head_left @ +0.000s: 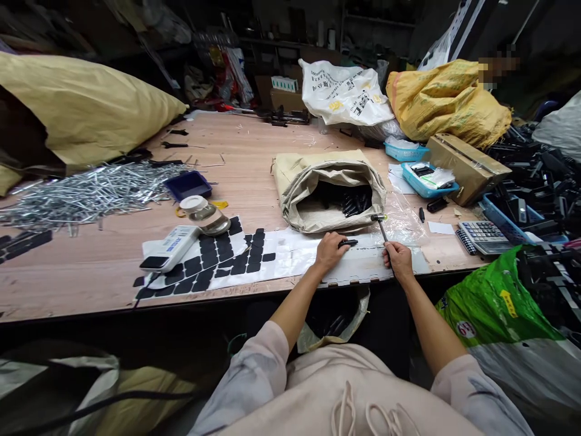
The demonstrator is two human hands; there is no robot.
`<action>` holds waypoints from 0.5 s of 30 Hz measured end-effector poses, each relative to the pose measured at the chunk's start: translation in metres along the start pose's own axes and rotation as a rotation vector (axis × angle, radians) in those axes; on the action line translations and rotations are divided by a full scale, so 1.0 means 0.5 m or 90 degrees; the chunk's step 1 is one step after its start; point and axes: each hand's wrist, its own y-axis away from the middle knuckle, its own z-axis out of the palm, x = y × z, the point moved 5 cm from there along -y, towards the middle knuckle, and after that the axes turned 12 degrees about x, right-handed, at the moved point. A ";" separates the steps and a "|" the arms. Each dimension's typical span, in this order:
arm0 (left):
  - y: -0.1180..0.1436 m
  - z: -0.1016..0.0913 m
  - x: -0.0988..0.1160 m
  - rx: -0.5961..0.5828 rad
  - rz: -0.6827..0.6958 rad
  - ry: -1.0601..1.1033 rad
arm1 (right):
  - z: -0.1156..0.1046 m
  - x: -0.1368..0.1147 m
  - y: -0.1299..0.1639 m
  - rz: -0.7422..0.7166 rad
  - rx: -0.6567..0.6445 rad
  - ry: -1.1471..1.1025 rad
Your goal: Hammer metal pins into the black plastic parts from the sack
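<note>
My left hand [330,251] rests at the table's front edge, fingers closed on a small black part [348,242] that points to the right. My right hand [399,259] grips a small hammer [382,231], its head raised toward the sack and a little right of the black part. Both hands are over a pale flat board [363,266] on the table edge. Just behind them lies a beige woven sack [290,188], its mouth facing me, with dark pieces [356,203] inside.
On the left are a pile of metal rods [91,191], a blue tray [189,184], a glass jar [211,218], a white device [170,248] and black pad sheets [218,251]. To the right stand blue baskets [429,189], a carton [467,166], a calculator [485,236] and a green bag [494,297].
</note>
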 end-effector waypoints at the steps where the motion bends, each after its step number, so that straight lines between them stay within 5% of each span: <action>1: -0.006 0.004 -0.008 -0.004 -0.020 0.000 | 0.000 -0.001 0.003 -0.008 -0.002 0.014; 4: -0.020 0.011 -0.023 -0.007 -0.052 0.010 | -0.005 -0.008 0.017 -0.065 -0.007 0.090; 10: -0.019 0.015 -0.025 -0.005 -0.074 0.024 | -0.012 -0.034 0.054 -0.323 -0.011 0.267; 15: -0.021 0.018 -0.028 -0.005 -0.090 0.029 | -0.003 -0.042 0.067 -0.407 -0.014 0.344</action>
